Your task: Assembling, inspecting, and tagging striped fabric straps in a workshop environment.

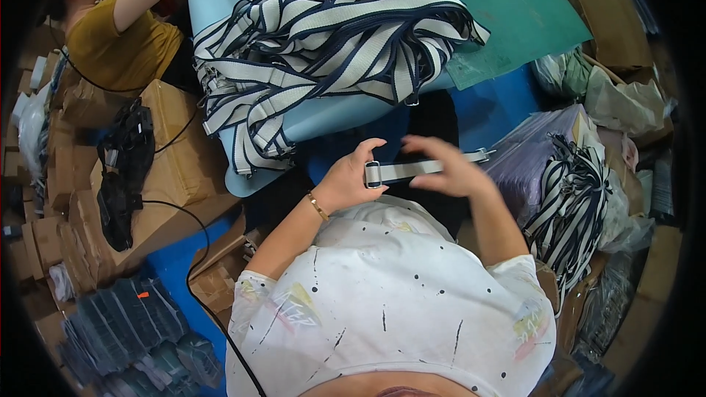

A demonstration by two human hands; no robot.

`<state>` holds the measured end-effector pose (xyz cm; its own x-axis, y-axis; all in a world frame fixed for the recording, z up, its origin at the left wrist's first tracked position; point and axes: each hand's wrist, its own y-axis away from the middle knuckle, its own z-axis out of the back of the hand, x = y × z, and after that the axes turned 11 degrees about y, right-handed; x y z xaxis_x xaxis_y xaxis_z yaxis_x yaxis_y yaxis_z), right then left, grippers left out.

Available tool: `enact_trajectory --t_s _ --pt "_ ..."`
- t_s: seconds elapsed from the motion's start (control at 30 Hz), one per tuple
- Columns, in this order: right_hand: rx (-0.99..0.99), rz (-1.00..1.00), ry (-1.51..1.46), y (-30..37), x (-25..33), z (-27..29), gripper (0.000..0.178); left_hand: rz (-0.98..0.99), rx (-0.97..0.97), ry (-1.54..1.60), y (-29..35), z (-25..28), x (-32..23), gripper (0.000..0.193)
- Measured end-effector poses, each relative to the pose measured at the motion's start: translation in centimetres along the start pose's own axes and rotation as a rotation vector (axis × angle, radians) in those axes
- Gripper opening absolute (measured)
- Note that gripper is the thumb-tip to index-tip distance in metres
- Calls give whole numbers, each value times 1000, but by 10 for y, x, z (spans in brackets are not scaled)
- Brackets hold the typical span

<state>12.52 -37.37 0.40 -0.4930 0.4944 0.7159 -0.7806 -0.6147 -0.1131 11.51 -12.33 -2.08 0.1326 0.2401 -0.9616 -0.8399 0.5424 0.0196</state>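
Note:
In front of my chest is a white webbing strap with dark edges (401, 170), a metal slide buckle (373, 174) at its left end. My left hand (350, 179) is closed on that end, with the index finger and thumb showing around the buckle. My right hand (450, 169) lies over the strap's right part, blurred by motion. Its fingers look spread, but whether they grip the webbing cannot be made out. A metal clip (482, 154) sticks out past my right hand. Beyond my hands, a large heap of similar straps (331, 37) covers the table.
The pale blue table top (316, 119) has a green mat (515, 18) at its right. Cartons (176, 132) with a black bag (126, 176) stand at left, near a seated person in yellow (121, 37). A tied strap bundle (570, 206) hangs at right. A black cable (195, 250) runs past my left side.

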Motion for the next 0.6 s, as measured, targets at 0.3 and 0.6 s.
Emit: enact_trajectory --t_s 0.3,0.6 --pt "-93 -44 348 -15 40 -47 60 -205 -34 -100 0 -8 -2 99" --pt "-754 -161 -210 14 31 33 48 -103 -262 -60 2 -1 65 42"
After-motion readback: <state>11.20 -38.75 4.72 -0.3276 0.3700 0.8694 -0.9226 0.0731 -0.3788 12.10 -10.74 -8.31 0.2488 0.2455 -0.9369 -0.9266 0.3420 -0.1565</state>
